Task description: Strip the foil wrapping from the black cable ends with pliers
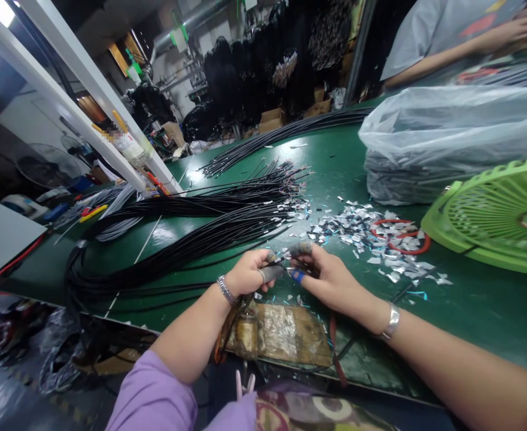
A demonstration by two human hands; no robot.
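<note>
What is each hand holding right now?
Left hand: closed, pinching a thin black cable.
Right hand: closed, fingertips pinching the same cable's end.

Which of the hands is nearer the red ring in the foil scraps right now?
Right. The right hand lies just left of the red ring, at the scrap pile edge; the left hand is farther left, beyond it. Both pinch one black cable.

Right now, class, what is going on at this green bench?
A person's left hand and right hand, fingertips capped, pinch the end of a thin black cable over the green table. A bundle of black cables lies to the left; foil scraps are heaped to the right, beside a green fan.
</note>
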